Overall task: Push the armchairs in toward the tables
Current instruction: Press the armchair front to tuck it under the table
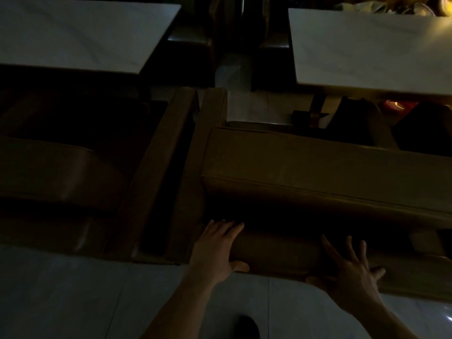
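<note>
Both hands, left hand (pixel 218 248) and right hand (pixel 352 272), press flat with open grip on the near back of the right armchair (pixel 318 172), facing the far-right white desk (pixel 367 50). Left armchair (pixel 73 167) stands just beside, before the far-left desk (pixel 80 33).

Looks like a dim café or restaurant dining area. Two pale rectangular tables, left table (pixel 80 33) at upper left and right table (pixel 367 47) at upper right, each faced by a brown upholstered armchair, left armchair (pixel 61 172) and right armchair (pixel 318 177), set in a row side by side. Glossy light floor tiles (pixel 85 294) along the bottom, with a narrow aisle (pixel 234 77) between the tables at top centre.
</note>
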A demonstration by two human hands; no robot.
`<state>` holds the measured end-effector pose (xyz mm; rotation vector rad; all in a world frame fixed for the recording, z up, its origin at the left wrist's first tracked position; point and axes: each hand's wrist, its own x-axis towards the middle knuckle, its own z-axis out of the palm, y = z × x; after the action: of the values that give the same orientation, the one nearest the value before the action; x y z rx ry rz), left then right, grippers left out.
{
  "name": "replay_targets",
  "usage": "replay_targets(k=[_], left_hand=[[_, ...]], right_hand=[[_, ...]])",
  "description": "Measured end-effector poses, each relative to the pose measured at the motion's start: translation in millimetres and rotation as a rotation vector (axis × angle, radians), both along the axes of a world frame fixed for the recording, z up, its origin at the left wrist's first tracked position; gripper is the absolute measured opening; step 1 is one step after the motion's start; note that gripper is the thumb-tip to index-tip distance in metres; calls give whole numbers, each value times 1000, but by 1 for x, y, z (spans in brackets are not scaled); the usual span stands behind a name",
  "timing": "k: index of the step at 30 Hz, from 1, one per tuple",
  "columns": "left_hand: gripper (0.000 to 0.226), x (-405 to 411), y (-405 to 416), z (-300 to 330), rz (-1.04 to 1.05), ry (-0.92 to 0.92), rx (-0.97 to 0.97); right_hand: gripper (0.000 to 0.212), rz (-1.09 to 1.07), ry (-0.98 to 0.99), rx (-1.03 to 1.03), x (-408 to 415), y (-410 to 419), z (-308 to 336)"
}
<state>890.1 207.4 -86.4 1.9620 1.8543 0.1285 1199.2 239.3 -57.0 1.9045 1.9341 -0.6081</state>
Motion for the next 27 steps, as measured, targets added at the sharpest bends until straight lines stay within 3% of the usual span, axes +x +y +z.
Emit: replay_targets(k=[10,17,27], left_hand=[[101,4,-6,1,29,9,5],[104,12,-4,22,-1,126,-129],[95,-6,-55,102,53,76,-162]], right_hand=[[109,12,-26,26,0,-6,-1],[115,37,-43,-78,0,1,14],[89,80,51,53,5,-36,97]])
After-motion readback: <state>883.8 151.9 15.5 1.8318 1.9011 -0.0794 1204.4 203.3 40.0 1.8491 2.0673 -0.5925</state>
